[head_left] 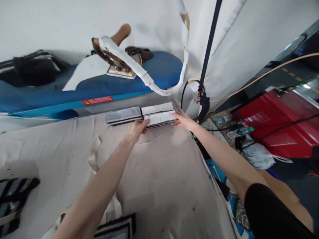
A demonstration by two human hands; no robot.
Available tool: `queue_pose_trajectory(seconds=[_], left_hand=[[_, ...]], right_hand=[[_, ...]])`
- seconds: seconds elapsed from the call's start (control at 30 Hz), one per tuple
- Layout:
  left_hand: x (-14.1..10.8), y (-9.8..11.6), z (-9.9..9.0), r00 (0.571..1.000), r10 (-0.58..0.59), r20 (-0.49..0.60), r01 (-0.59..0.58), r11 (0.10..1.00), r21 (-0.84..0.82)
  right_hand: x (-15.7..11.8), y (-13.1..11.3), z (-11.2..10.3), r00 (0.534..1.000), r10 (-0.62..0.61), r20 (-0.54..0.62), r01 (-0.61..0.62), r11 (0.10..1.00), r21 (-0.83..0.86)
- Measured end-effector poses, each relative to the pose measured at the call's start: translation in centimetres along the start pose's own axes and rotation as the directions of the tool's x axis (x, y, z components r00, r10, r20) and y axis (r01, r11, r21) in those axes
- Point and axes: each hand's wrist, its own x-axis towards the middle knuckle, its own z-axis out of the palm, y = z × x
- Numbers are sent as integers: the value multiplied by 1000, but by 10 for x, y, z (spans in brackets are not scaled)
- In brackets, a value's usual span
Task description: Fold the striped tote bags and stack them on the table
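Left hand (138,130) and right hand (183,120) touch opposite ends of a folded white fabric piece with black edging (157,114), at the far edge of a beige cloth-covered table (159,186). Folded grey-black fabric strip (123,116) touches its left side. Beyond, a tan-handled iron (117,63) sits on a blue padded ironing board (159,66), under a draped white fabric strip (149,78).

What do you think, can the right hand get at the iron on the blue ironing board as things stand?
Probably yes. The right hand rests on the folded white cloth; only the white-wrapped hose hangs between it and the iron, and the hand could likely pass around it.
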Motion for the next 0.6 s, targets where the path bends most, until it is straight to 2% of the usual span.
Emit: queue_pose_trajectory(seconds=[0.3,0.6], left_hand=[[12,-10,1,999,26,-24,-25,999,44],[9,-3,4,997,5,-83,3,996,95]], right_hand=[[20,10,2,999,47,-7,-47,998,32],[22,6,5,996,68,-63,-71,997,-40]])
